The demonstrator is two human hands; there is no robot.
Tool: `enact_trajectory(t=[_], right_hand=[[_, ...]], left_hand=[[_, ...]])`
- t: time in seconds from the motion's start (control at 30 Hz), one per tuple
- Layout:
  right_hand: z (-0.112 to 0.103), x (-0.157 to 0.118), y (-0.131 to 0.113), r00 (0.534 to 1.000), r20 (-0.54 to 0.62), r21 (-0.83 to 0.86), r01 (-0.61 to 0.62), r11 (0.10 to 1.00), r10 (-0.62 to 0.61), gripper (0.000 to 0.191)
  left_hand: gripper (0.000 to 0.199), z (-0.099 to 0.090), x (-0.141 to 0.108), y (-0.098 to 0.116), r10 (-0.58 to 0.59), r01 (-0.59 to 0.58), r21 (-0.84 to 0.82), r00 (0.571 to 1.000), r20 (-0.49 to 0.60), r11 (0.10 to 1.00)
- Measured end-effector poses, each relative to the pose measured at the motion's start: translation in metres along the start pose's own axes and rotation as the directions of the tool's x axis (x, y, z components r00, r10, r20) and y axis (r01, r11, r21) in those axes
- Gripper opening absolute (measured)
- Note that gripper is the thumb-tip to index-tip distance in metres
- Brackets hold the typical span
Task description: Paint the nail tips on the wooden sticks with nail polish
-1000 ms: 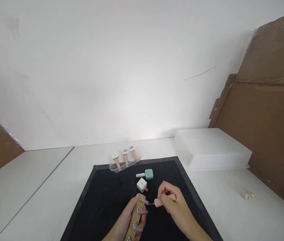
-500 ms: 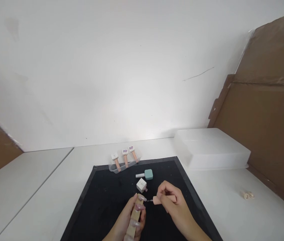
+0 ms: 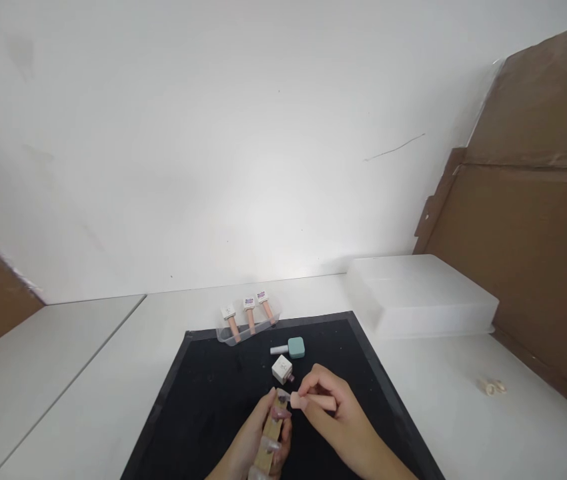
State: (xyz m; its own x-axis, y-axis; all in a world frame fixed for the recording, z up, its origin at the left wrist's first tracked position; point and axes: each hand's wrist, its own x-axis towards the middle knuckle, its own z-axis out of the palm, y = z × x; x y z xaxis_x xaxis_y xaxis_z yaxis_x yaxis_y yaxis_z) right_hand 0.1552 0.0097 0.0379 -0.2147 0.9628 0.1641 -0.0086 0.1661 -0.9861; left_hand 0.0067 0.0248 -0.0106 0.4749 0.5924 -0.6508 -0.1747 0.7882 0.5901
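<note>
Right hand (image 3: 336, 417) clamped on the pink cap (image 3: 313, 401), long axis roughly level, brush end leftward at the top nail tip (image 3: 282, 396); cap has moved left since the earlier frame. Left hand (image 3: 258, 433) grips the wooden strip (image 3: 267, 443), slanting; white bottle (image 3: 282, 369) and green bottle (image 3: 296, 347) lie just beyond on the black mat (image 3: 213, 393).

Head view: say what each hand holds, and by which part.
Left hand: wooden strip, by its long sides. Right hand: pink brush handle, near its brush end.

L hand (image 3: 258, 433) & R hand (image 3: 331, 407) close together, fingers curled.
</note>
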Motion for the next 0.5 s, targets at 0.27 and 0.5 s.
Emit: enact_trajectory(t=[0.27,0.5], right_hand=[[-0.0013,0.0003,0.0043,0.992,0.012,-0.222,0.125,0.967,-0.125,0.013],[-0.0016,-0.0002,0.0058,0.984,0.000,-0.241,0.174,0.955,-0.179,0.011]], left_hand=[[0.069,0.0011,-0.0014,0.0008,0.004,-0.002,-0.034,0.999,0.044,0.999],[0.078,0.0066,-0.0060,0.0066,-0.036,0.038,-0.048,0.999,0.033,0.998]])
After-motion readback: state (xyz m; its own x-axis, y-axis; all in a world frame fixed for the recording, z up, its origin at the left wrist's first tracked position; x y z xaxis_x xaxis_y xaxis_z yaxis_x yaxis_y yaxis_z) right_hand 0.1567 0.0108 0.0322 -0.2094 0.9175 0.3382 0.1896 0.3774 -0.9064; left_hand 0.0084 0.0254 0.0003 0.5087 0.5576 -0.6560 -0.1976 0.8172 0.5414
